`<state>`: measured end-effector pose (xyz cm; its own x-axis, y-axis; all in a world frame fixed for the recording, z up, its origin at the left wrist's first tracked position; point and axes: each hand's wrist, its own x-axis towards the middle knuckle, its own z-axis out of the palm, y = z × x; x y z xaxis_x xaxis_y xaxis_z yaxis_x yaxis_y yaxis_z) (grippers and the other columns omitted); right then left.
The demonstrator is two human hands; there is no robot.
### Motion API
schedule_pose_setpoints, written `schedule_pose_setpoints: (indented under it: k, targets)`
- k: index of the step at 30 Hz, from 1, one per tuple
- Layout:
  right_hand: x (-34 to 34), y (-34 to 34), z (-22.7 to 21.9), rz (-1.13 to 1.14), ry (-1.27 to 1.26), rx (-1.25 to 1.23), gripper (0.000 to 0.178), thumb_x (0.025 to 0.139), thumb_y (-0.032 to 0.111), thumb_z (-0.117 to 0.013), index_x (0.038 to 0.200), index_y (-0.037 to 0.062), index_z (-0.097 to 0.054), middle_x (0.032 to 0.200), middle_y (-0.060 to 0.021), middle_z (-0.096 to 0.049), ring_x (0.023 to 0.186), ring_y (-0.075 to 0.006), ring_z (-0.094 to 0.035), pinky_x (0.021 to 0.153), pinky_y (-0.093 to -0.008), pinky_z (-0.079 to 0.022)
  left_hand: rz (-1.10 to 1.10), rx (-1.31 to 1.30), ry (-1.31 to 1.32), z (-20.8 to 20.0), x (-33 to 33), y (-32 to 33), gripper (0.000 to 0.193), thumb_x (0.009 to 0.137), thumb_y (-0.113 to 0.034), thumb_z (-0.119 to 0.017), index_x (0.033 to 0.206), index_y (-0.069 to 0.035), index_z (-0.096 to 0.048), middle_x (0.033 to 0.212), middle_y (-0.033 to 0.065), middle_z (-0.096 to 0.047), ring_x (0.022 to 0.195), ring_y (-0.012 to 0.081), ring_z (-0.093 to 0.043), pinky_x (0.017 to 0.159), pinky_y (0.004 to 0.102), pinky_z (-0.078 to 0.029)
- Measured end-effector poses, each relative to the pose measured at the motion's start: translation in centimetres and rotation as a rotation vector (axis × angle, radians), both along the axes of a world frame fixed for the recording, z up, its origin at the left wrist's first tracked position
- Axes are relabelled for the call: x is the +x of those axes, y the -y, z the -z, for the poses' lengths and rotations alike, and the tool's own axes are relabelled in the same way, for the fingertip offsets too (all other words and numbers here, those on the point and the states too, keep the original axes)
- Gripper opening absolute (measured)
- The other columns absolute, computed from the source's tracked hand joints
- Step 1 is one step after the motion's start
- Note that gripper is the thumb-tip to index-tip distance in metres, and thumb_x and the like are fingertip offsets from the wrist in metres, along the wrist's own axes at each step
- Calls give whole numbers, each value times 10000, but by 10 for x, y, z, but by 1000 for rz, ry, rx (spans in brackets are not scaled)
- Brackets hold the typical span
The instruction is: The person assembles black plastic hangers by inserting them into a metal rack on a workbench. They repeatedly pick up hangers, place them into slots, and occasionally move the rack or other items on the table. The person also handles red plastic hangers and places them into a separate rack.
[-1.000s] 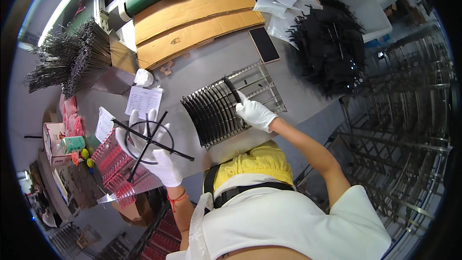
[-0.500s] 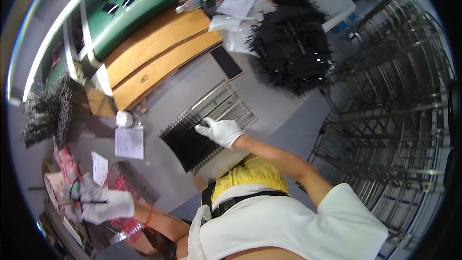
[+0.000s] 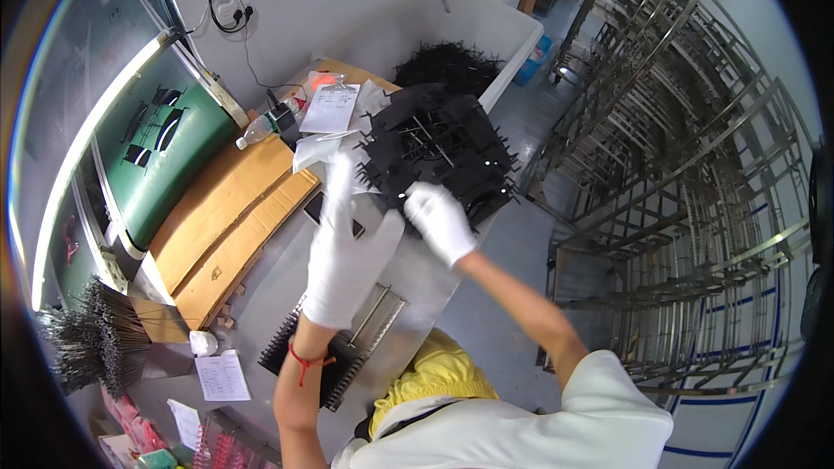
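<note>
- Head view: I am stretching both hands, in white knitted gloves, toward the far side of a grey metal table [image 3: 417, 274].
- My left hand [image 3: 346, 252] is hovering with its fingers spread wide and holding nothing, above a dark flat phone [image 3: 323, 208] lying on the table.
- My right hand [image 3: 440, 221] is curling narrowly at the near edge of a pile of black plastic parts [image 3: 439, 152]; I cannot tell whether it is gripping one.
- That pile is sitting on the far right part of the table, spiky and matte, with thin pale rods sticking through it; a second, bushier black heap [image 3: 447, 62] is lying beyond it.
- A red cord is circling my left wrist.
- Near me, under my left forearm, a wire rack [image 3: 347, 347] of bright metal bars is holding a row of thin black ribbed pieces.
- Two long brown cardboard slabs [image 3: 230, 226] are lying to the left, smooth and flat.
- A clear plastic bottle [image 3: 261, 128] is lying on its side beyond them.
- A white printed sheet on a clipboard with an orange clip [image 3: 330, 104] is resting far left of the pile.
- Another white paper slip [image 3: 221, 375] and a small white roll [image 3: 203, 343] are sitting near left.
- A bundle of thin dark rods [image 3: 91, 343] is fanning out at the far left edge.
- Bare shiny metal racks [image 3: 686, 174] are filling the right side.
</note>
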<state>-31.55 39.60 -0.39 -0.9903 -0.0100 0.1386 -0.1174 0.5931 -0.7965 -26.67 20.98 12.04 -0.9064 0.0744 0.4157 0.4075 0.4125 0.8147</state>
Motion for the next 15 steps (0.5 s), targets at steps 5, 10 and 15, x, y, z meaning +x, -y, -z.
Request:
schedule_pose_setpoints:
  k: [5,10,15]
  targets:
    - [-116,-125,13,471,-310,600,532,760,264,-705,1228,54,-558,1265,-190,-561,1140,-396,-543,935,-480,-477,131,-783,135,108,55,66,544,893,-347,-639,1333,-40,-546,1458,196,-450,1379,376,-379,1140,559,-257]
    - [-159,-138,16,405,85,934,781,696,383,-800,1341,58,-501,1195,-176,-648,1240,-358,-523,971,-450,-471,-33,-999,273,165,106,118,571,884,-409,-615,1332,-57,-567,1436,207,-463,1378,414,-353,1139,603,-230]
    - [-192,-144,35,446,30,716,755,725,290,-800,1391,126,-485,1030,-189,-706,963,-360,-689,823,-433,-557,-72,-914,258,171,105,123,530,870,-408,-630,1305,-106,-608,1418,183,-497,1366,398,-373,1144,607,-224]
